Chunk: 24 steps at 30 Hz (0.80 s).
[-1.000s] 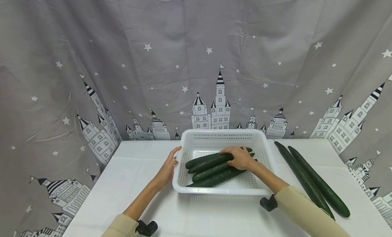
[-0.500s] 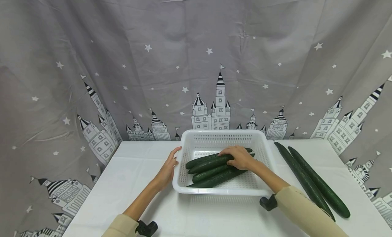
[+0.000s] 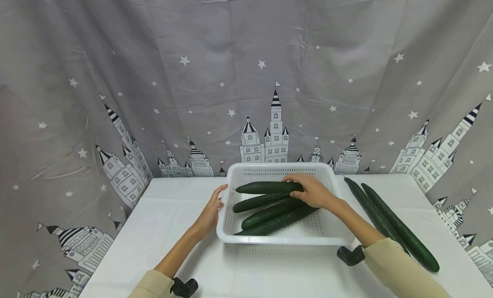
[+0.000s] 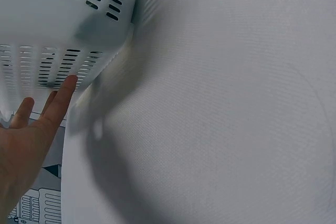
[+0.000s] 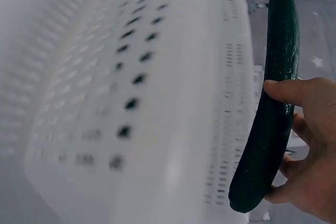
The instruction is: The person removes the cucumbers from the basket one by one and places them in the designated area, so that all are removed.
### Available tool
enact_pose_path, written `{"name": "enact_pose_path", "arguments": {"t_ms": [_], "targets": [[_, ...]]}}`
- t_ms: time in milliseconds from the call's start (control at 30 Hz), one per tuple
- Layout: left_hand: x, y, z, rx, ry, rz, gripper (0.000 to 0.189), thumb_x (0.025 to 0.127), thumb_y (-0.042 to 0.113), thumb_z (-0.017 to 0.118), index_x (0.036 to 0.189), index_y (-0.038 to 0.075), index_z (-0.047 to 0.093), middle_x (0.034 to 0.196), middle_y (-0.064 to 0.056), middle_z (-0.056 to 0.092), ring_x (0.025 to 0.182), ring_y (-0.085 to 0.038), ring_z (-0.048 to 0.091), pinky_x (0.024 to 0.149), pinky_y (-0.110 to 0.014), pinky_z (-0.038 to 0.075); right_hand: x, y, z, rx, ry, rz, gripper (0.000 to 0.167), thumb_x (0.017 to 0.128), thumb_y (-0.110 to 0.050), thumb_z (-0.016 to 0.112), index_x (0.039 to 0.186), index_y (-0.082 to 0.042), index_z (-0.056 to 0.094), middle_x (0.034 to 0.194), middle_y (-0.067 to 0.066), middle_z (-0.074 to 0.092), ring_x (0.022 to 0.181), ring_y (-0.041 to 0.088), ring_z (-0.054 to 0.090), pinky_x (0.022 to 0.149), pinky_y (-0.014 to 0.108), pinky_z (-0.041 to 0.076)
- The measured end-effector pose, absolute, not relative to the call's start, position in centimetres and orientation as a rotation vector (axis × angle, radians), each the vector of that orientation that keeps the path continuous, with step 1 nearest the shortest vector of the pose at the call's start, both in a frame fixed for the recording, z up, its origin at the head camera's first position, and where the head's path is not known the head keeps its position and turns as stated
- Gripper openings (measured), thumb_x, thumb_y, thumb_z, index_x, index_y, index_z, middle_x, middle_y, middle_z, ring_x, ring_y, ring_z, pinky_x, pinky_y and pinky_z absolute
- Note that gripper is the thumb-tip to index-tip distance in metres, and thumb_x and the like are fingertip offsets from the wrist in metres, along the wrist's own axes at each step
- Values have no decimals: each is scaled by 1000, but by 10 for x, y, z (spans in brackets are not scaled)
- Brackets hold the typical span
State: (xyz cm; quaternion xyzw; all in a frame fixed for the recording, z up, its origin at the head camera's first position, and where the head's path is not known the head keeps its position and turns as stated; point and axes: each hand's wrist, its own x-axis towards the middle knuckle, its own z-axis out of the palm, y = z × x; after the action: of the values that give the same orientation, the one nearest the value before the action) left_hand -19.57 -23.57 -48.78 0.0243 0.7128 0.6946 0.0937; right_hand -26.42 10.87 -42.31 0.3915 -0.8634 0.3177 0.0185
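My right hand (image 3: 313, 190) grips the right part of a dark green cucumber (image 3: 265, 187) above the white slotted plastic basket (image 3: 285, 241). In the right wrist view, thumb and fingers of the right hand (image 5: 315, 145) lie on opposite sides of that cucumber (image 5: 281, 56). Below and nearer, three other cucumbers (image 3: 271, 213) lie side by side in the basket, their right ends partly behind the hand. My left hand (image 3: 208, 213) touches the basket's left side; the left wrist view shows its fingers (image 4: 60, 99) fairly straight against the slotted wall.
Two longer cucumbers (image 3: 408, 236) lie slanted on the white tabletop (image 3: 277, 272), right of the basket; the right forearm and sleeve partly cover one. A grey curtain (image 3: 185, 96) printed with castles and stars hangs behind the table.
My right hand has lifted one cucumber off the others and moved it up and toward the basket's far side. The left hand and the basket have stayed put.
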Motion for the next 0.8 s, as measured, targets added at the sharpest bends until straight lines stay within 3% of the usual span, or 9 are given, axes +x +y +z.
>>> {"name": "enact_pose_path", "arguments": {"t_ms": [333, 533, 800], "targets": [[-195, -235, -487, 44, 2108, 2074, 64, 94, 10, 29, 156, 26, 20, 156, -21, 29, 135, -47, 38, 100, -64, 38, -253, 150, -392, 1061, -2629, 1108, 42, 92, -4, 69, 132, -2, 58, 125, 17, 60, 113, 36, 55, 90, 55, 45], [-195, -235, -488, 52, 2110, 2070, 64, 95, 9, 29, 156, 26, 19, 155, -22, 30, 134, -47, 40, 99, -63, 39, -243, 184, -380, 911, -2624, 1160, 43, 92, -2, 68, 133, -3, 55, 116, 19, 58, 94, 33, 57, 76, 49, 47], [-197, -235, -489, 44, 2118, 2074, 63, 95, 10, 29, 155, 27, 21, 154, -20, 33, 134, -45, 41, 99, -62, 40, -229, 231, -378, 596, -2669, 1171, 47, 93, -10, 68, 137, -5, 52, 116, 19, 52, 85, 30, 51, 60, 36, 44]]}}
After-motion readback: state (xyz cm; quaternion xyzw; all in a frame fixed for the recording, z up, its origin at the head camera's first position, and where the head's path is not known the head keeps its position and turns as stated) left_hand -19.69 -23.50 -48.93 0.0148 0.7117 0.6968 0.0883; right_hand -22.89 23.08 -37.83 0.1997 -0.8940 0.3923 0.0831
